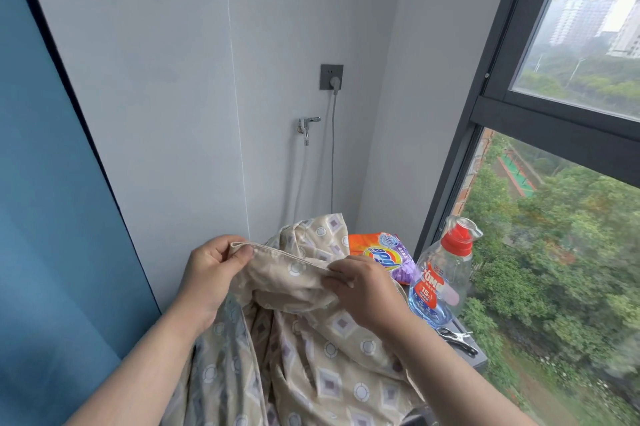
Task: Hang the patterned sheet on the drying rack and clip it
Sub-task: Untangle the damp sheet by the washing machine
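Beside the sheet (311, 356) stand detergent bag (381, 254) and bottle (440, 280) (clips (457, 339) nearby).

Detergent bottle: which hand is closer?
Right. The right hand pinches the patterned sheet just beside the detergent bottle; the left hand grips the sheet's hem farther away, beyond the right hand.

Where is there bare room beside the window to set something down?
Only a narrow strip of the dark surface around the clips, along the window. The patterned sheet covers the left; the detergent bag and bottle crowd the back.
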